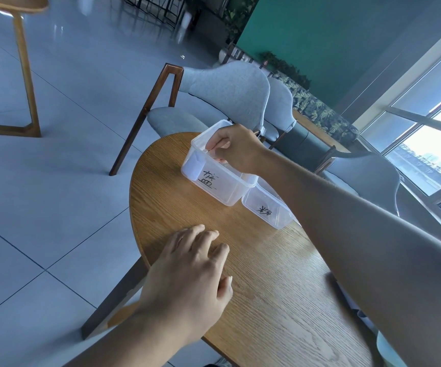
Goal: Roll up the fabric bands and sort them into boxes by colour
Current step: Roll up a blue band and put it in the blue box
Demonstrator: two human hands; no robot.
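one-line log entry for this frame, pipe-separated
right hand | fingers inside far box, held item unclear | left hand | open, flat on table | near box untouched

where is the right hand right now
In the head view the right hand reaches across the wooden table into the far clear box, beside the second box.

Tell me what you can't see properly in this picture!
All in the head view:
- Right hand: its fingertips dip into the far box, so whatever it has in its grip is hidden.
- Near box: the right forearm covers its back part, so its contents cannot be told.
- Pale shape inside the far box's left end: blurred by the cloudy plastic.
- Table: the right side lies under the arm, so any bands there are hidden.
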